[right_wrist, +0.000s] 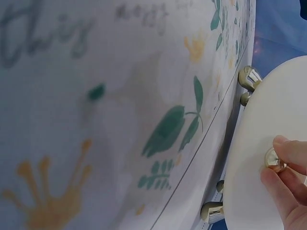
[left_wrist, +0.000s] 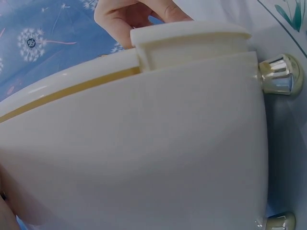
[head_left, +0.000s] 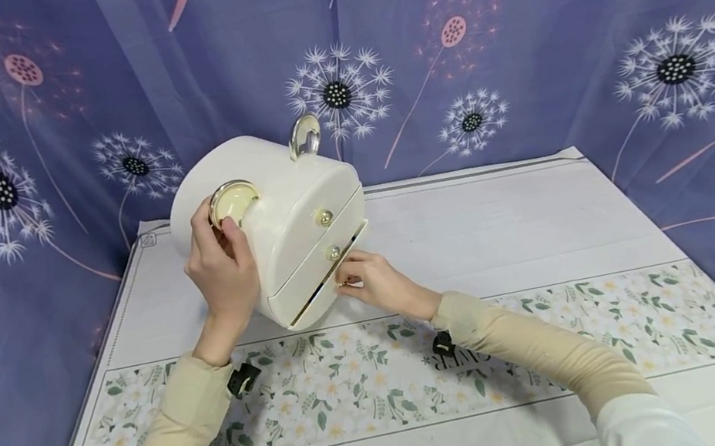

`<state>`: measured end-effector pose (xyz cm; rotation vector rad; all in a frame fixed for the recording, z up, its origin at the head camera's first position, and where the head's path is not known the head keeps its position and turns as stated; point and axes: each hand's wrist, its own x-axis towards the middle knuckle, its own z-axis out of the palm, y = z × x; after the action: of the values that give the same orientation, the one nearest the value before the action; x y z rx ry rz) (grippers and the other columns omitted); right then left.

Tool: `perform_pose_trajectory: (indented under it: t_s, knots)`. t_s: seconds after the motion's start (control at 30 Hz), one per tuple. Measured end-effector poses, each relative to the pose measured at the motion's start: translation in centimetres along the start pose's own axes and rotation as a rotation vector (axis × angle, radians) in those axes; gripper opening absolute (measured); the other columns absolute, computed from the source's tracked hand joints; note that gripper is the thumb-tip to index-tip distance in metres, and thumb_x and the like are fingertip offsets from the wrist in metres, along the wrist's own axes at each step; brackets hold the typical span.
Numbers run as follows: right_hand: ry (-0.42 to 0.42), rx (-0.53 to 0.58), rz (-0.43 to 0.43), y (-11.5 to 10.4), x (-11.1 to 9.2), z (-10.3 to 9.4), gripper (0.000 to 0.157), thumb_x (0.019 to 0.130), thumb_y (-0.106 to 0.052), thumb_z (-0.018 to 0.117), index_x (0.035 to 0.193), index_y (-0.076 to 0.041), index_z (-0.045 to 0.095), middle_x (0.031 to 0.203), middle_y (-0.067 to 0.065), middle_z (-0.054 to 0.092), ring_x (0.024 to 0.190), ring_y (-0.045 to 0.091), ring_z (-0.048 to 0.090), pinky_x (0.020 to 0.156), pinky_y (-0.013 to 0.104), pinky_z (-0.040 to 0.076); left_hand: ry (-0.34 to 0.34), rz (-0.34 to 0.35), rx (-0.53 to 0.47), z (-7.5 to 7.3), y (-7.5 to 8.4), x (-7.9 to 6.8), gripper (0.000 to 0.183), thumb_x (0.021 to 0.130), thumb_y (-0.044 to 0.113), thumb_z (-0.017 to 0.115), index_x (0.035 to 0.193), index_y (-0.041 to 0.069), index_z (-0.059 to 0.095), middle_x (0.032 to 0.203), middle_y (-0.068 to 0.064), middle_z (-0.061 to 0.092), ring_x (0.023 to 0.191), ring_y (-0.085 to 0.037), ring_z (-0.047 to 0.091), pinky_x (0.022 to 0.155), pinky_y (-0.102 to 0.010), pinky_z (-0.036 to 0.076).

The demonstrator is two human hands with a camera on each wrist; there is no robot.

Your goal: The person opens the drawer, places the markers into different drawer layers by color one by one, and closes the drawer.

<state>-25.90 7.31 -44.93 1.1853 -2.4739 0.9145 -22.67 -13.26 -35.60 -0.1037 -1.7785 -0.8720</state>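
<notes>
A white rounded storage box [head_left: 284, 203] with drawers and gold knobs stands tilted on the table, two gold-rimmed ear-like loops on its upper side. My left hand [head_left: 223, 264] grips the nearer loop [head_left: 234, 199] between thumb and fingers. At the lowest drawer [head_left: 318, 309], my right hand [head_left: 377, 282] pinches the gold knob [right_wrist: 273, 160] with thumb and fingertips. That drawer stands slightly out, leaving a narrow dark gap along its upper edge. In the left wrist view the drawer front [left_wrist: 192, 38] juts past the box wall. What the drawer holds is hidden.
The box rests on a white tablecloth [head_left: 505, 223] with a printed flower band [head_left: 369, 385] across its front part. A purple dandelion-patterned curtain [head_left: 531, 32] hangs behind and at both sides. Gold feet [right_wrist: 213, 212] show on the box's underside in the right wrist view.
</notes>
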Motion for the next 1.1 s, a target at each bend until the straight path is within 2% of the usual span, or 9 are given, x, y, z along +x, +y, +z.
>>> perform_pose_trajectory:
  t_s: [0.27,1.1]
  knots:
    - [-0.002,0.032,0.030,-0.10,0.33,0.23,0.010,0.075,-0.009,0.073,0.079,-0.007,0.063,0.089,0.002,0.060,0.078,0.008,0.059,0.070,0.012,0.049,0.000,-0.005,-0.004,-0.02,-0.07,0.01,0.031,0.092,0.017,0.047,0.115,-0.002,0.055,0.100,-0.020,0.065,0.073,-0.031,0.063,0.060,-0.040,0.049]
    - [0.021,0.029,0.027,0.12,0.68,0.82,0.010,0.075,-0.009,0.073,0.078,-0.008,0.063,0.087,0.002,0.058,0.078,0.010,0.060,0.070,0.008,0.047,-0.011,-0.010,-0.019,0.01,-0.10,0.03,0.032,0.092,0.018,0.047,0.116,-0.001,0.055,0.100,-0.019,0.065,0.072,-0.029,0.063,0.060,-0.039,0.049]
